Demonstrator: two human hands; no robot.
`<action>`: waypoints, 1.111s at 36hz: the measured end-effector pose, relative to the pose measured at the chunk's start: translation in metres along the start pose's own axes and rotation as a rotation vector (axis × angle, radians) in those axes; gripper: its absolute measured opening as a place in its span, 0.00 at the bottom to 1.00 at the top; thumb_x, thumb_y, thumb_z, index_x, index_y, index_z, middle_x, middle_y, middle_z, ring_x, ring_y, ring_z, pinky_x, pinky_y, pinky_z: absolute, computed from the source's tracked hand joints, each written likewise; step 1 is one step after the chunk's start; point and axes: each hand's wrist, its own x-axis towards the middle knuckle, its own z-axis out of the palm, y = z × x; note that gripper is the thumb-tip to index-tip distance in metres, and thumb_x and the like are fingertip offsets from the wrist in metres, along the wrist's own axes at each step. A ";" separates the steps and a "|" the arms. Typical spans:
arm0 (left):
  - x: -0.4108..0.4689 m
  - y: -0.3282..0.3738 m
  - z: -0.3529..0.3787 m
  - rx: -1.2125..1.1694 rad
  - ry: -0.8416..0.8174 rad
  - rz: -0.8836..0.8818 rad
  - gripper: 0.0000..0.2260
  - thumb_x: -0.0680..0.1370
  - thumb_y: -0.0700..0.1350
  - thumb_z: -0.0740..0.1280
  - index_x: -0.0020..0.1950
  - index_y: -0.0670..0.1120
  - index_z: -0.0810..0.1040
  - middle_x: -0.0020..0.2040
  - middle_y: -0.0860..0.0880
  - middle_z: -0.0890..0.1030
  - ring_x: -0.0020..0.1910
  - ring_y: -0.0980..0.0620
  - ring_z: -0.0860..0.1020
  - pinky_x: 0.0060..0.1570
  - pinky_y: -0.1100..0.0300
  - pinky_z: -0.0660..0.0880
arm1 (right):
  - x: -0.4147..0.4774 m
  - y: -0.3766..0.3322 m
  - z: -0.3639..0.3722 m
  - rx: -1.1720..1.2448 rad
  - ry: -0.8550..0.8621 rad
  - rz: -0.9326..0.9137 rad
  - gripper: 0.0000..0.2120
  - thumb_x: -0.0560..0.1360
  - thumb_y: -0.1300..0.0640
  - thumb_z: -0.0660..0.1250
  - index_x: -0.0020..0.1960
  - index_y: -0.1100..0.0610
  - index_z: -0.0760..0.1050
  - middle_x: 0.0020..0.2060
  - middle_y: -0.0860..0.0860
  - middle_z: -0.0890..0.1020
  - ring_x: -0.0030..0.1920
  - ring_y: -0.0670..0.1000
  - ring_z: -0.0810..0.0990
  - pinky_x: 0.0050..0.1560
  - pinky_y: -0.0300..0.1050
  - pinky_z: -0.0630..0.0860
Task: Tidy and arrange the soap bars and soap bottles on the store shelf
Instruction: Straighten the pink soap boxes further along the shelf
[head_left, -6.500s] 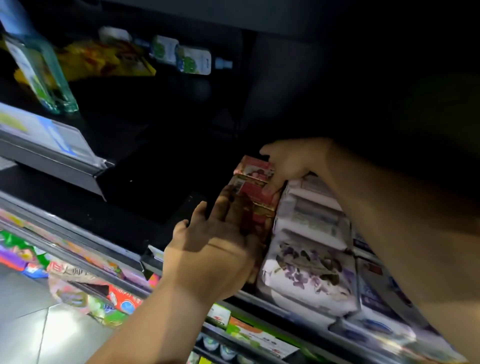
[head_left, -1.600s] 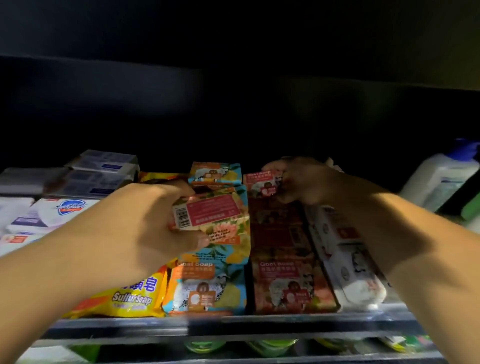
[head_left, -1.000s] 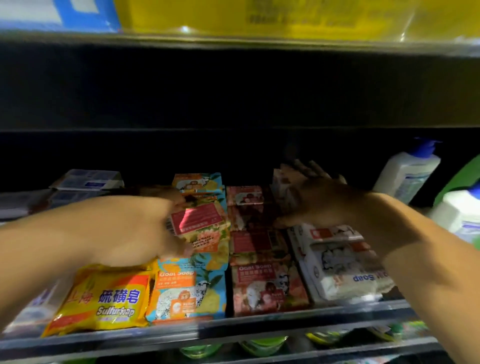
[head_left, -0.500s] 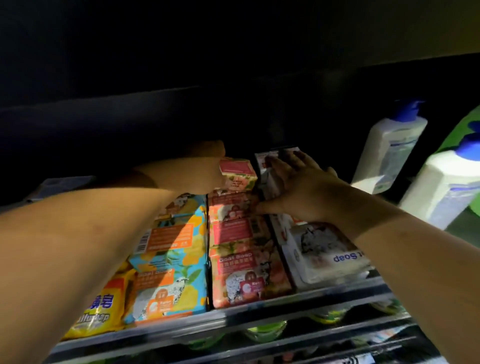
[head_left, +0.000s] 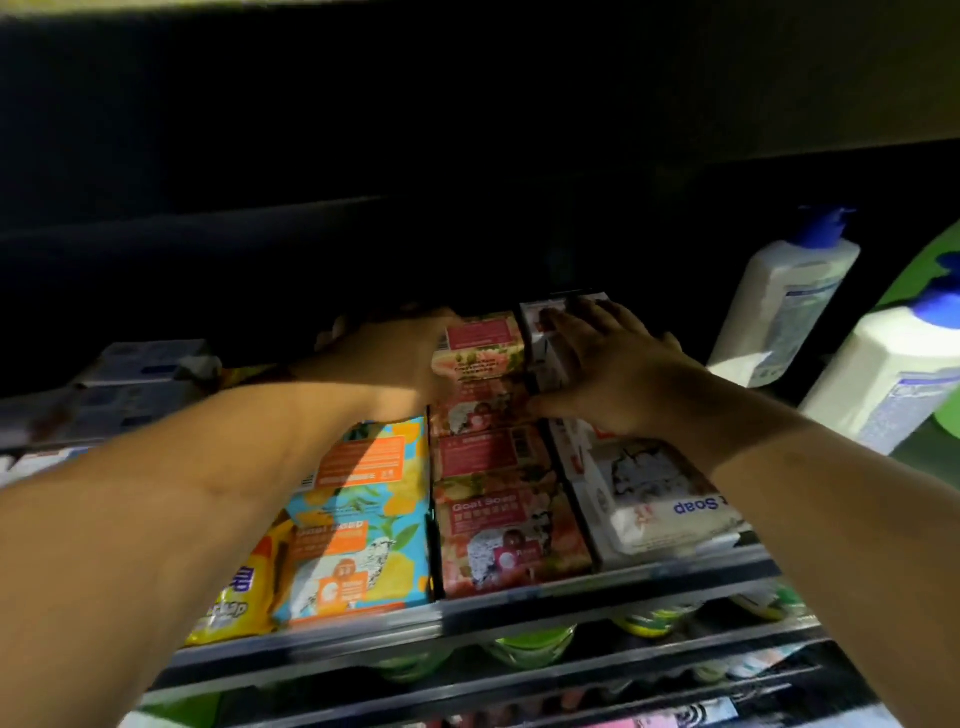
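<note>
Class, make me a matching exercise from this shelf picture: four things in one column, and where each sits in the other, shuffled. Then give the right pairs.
Things
1. pink soap bar
2. yellow sulfur soap pack
3. pump bottles
4. white soap pack

Places
A. standing at the far right of the shelf
B. far left of the front row, partly behind the left forearm
C. at the back of the pink row, between the left hand and the right hand
D. front row, right of the pink row

Pairs: 1-C, 2-B, 3-A, 4-D
</note>
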 end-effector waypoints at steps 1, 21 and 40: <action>-0.006 -0.002 0.000 -0.007 0.012 0.007 0.29 0.79 0.56 0.67 0.78 0.55 0.61 0.76 0.50 0.67 0.72 0.47 0.67 0.64 0.57 0.65 | -0.001 -0.001 -0.001 0.005 0.003 0.004 0.50 0.70 0.26 0.63 0.81 0.43 0.43 0.81 0.46 0.43 0.81 0.52 0.41 0.76 0.63 0.48; -0.249 -0.180 -0.045 0.132 0.160 -0.205 0.18 0.74 0.58 0.60 0.58 0.52 0.81 0.53 0.46 0.82 0.51 0.39 0.81 0.49 0.47 0.78 | -0.050 -0.209 0.008 -0.041 0.382 -0.391 0.25 0.76 0.38 0.53 0.46 0.52 0.83 0.51 0.55 0.83 0.54 0.61 0.81 0.55 0.50 0.71; -0.357 -0.326 -0.017 0.004 0.021 -0.431 0.13 0.84 0.51 0.56 0.63 0.52 0.76 0.64 0.50 0.75 0.60 0.44 0.74 0.55 0.50 0.72 | -0.030 -0.475 0.054 0.039 -0.071 -0.515 0.19 0.78 0.45 0.68 0.67 0.48 0.73 0.59 0.48 0.76 0.60 0.52 0.75 0.53 0.43 0.71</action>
